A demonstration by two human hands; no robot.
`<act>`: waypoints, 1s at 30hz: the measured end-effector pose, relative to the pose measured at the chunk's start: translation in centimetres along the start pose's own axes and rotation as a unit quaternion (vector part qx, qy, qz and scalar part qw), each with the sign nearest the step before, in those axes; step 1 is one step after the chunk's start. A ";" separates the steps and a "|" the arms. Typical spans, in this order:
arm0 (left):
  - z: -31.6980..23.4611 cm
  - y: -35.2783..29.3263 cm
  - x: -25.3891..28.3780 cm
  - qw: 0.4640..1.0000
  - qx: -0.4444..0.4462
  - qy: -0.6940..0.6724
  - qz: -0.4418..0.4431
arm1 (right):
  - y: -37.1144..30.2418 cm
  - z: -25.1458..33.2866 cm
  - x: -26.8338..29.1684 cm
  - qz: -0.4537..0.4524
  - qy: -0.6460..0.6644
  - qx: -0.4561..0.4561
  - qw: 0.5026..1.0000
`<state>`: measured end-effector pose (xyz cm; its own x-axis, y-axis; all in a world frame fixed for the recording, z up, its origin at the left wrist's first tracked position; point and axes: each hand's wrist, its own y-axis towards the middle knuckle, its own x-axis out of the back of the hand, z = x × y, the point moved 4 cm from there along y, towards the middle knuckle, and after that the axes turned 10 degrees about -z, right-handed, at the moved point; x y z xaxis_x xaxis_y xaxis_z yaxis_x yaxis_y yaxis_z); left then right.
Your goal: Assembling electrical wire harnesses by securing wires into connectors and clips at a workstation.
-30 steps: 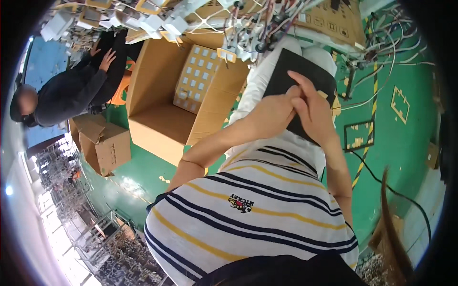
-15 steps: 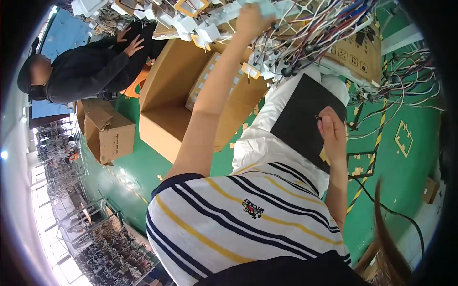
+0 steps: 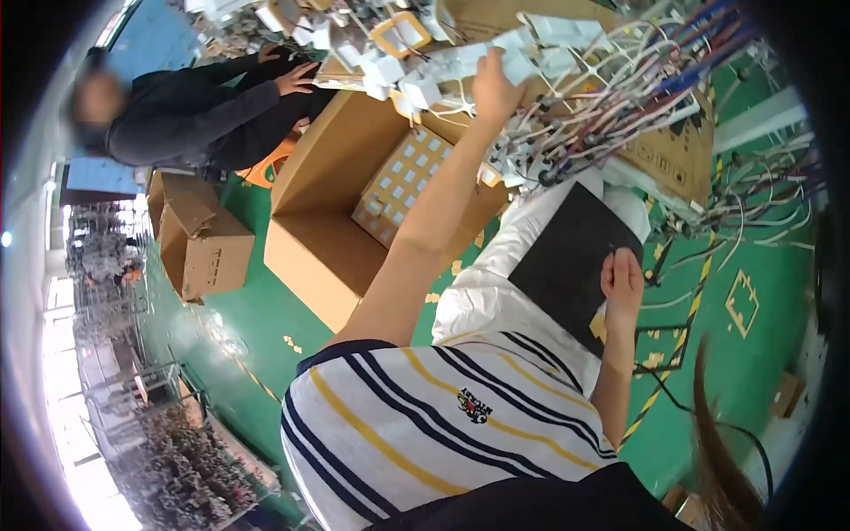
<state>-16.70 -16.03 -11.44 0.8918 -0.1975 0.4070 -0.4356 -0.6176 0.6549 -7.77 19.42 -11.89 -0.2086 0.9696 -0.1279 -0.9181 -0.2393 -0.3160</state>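
My left hand (image 3: 498, 90) reaches across to the pile on the table, its thumb and fingers apart. Its fingertips are at a row of white plastic housings (image 3: 522, 67); no grip on one shows. To the right of that hand spreads a tangle of white, red and blue wires (image 3: 611, 115) with dark ends. My right hand (image 3: 623, 279) is over the black sheet (image 3: 567, 252) lying across my lap. Its fingers are pinched together, with a small dark tip at the fingertips, too small to name. Yellow-framed white parts (image 3: 401, 35) lie left of my left hand.
A large open cardboard box (image 3: 310, 257) with a grid of pale pieces (image 3: 403, 181) stands beneath my left arm. Further left are a smaller box (image 3: 217, 257) and a seated person (image 3: 204, 119) in dark clothing. More wires (image 3: 753, 190) hang at the right. A black cable (image 3: 744, 429) crosses the floor.
The view has shifted. My left hand stays among the white housings, now lower in the picture. My right hand has moved down a little over the black sheet, fingers still together.
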 end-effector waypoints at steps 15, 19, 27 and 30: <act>-9.8 8.8 -7.6 0.823 -0.411 0.375 0.114 | 1.0 -3.7 4.1 -0.004 -0.099 0.034 0.995; -7.9 12.6 -1.9 0.935 -0.206 0.276 0.085 | 1.6 -3.6 3.2 -0.014 -0.218 0.225 0.950; -5.9 11.8 -5.4 0.580 -0.621 0.524 0.060 | 2.1 -3.6 1.3 0.104 -0.179 0.162 0.965; -8.9 14.5 -7.0 0.785 -0.376 0.456 0.186 | 1.7 -3.1 1.9 0.064 -0.163 0.129 0.976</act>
<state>-30.35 -16.85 0.89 0.3768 0.5813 0.7212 -0.8998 0.0449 0.4340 -8.65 20.74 -15.61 -0.3855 0.9071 0.1688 -0.9227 -0.3800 -0.0651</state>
